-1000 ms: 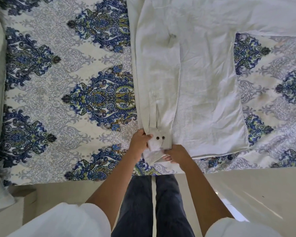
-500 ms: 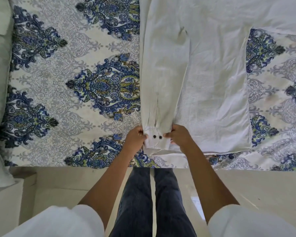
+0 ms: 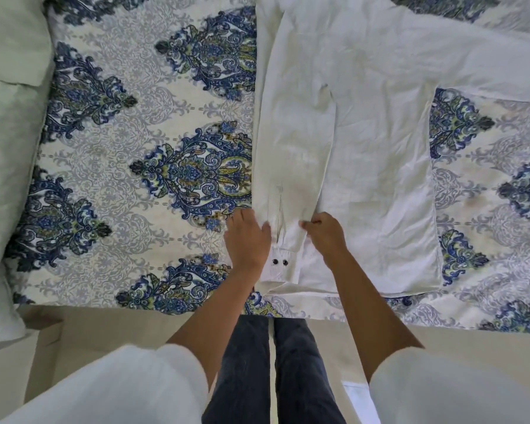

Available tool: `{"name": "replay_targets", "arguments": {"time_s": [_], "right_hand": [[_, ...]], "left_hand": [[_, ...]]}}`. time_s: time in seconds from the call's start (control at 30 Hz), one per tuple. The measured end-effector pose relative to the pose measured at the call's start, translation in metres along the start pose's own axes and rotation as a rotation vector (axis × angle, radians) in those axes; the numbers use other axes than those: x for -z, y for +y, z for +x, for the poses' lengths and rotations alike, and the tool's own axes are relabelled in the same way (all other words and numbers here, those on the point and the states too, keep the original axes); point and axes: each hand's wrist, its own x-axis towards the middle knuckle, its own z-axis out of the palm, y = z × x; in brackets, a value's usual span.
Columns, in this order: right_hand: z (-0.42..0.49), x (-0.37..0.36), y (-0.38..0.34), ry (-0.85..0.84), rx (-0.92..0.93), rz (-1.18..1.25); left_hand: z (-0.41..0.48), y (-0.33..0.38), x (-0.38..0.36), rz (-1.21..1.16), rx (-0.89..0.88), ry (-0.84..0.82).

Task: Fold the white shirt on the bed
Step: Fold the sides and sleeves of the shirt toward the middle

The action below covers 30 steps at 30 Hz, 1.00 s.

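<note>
The white shirt (image 3: 377,166) lies flat on the bed (image 3: 153,179), hem toward me. Its left sleeve (image 3: 291,154) is folded down over the body, and the cuff (image 3: 280,266) with two dark buttons sits near the hem. My left hand (image 3: 248,240) rests flat on the sleeve's left edge just above the cuff, fingers spread. My right hand (image 3: 326,235) presses the sleeve's right edge, fingertips pinched on the fabric. The right sleeve (image 3: 487,75) stretches out to the right.
The bedsheet has a blue and grey floral pattern. Pale green pillows (image 3: 10,123) lie along the left side. The bed's near edge (image 3: 288,313) runs just below the hem, with my dark trousers (image 3: 270,371) and pale floor beneath.
The cuff was lifted and bunched between my hands; now it lies flat on the shirt. Both hands have moved up the sleeve, above the cuff, and press its edges.
</note>
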Motion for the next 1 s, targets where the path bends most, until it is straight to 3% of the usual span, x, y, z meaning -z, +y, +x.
{"name": "replay_targets", "arguments": {"time_s": [0.1,0.2,0.43,0.57,0.7,0.9,1.0], "right_hand": [[0.025,0.012,-0.025,0.044,-0.033,0.167],[0.058,0.025,-0.052,0.064,-0.06,0.298],[0.13,0.065,-0.128,0.144,-0.122,0.678],[0.157,0.079,-0.166,0.142,-0.083,0.703],[0.175,0.081,-0.186,0.16,-0.096,0.673],[0.198,0.071,-0.186,0.136,-0.068,0.534],[0.199,0.068,-0.182,0.258,-0.024,0.513]], "left_hand": [[0.038,0.014,0.002,0.138,-0.266,0.06],[0.075,0.021,-0.004,0.275,-0.537,-0.023],[0.172,0.054,0.007,0.065,-0.647,0.119],[0.257,0.102,0.037,-0.12,-0.505,0.188],[0.327,0.144,0.064,-0.185,-0.351,0.146],[0.401,0.181,0.066,-0.23,-0.108,-0.178],[0.415,0.189,0.065,-0.389,-0.11,-0.247]]}}
